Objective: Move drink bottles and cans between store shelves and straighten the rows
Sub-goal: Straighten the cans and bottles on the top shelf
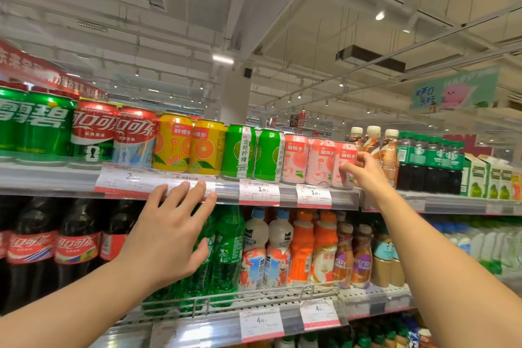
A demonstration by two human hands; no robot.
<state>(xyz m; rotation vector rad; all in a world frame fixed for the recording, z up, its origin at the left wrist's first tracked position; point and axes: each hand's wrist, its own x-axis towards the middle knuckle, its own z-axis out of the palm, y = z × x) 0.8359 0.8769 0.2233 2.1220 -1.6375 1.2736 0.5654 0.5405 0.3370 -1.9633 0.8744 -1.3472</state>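
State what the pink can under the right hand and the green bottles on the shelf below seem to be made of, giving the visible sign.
Pink can: probably thin metal with a glossy printed coat, given its rolled rim and straight sides. Green bottles: likely clear-tinted plastic, since light shows through them.

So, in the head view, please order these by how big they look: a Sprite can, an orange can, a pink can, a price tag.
1. Sprite can, nearest the camera, so maybe only seemingly larger.
2. Orange can.
3. Pink can and price tag look alike; unranked.
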